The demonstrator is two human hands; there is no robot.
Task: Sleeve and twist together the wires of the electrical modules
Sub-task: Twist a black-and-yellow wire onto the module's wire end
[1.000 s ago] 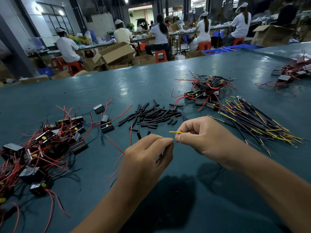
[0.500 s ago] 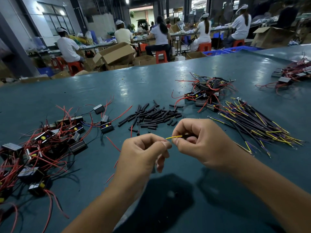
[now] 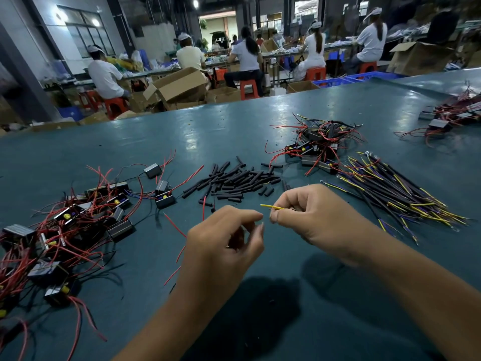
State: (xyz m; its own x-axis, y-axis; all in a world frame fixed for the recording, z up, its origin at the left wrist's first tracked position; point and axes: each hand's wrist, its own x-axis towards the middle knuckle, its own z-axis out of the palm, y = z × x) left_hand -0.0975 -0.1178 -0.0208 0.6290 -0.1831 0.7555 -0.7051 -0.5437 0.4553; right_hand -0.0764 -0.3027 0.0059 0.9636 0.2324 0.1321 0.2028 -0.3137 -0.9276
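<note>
**Inspector:** Start nearest. The hands?

**Assistant:** The left hand point(image 3: 225, 239) is raised over the table point(image 3: 338, 295), fingers curled, thumb and forefinger tips drawn close together. Something may be tucked in the palm, but shadow hides it; whether it holds anything cannot be told. The right hand point(image 3: 309, 217) pinches a yellow wire point(image 3: 272, 206) between thumb and forefinger, the bare tip pointing towards the left hand, not touching it.

**Inspector:** Working room?

**Assistant:** Bare green surface lies beneath both forearms, down to the bottom of the view.

**Inspector:** Left side?

**Assistant:** A pile of modules point(image 3: 65, 230) with red leads, tangled, running off the left edge.

**Inspector:** Further out?

**Assistant:** Black sleeve pieces point(image 3: 234, 179) lie scattered just beyond the hands. To their right, a fan of black and yellow wires point(image 3: 395, 196), close beside the right hand. Behind that, a second heap of modules point(image 3: 317, 147). A third heap point(image 3: 447, 119) sits well apart at the far right.

**Inspector:** Beyond the table's far edge?

**Assistant:** Cardboard boxes point(image 3: 179, 83) and seated workers point(image 3: 104, 74) at benches.
</note>
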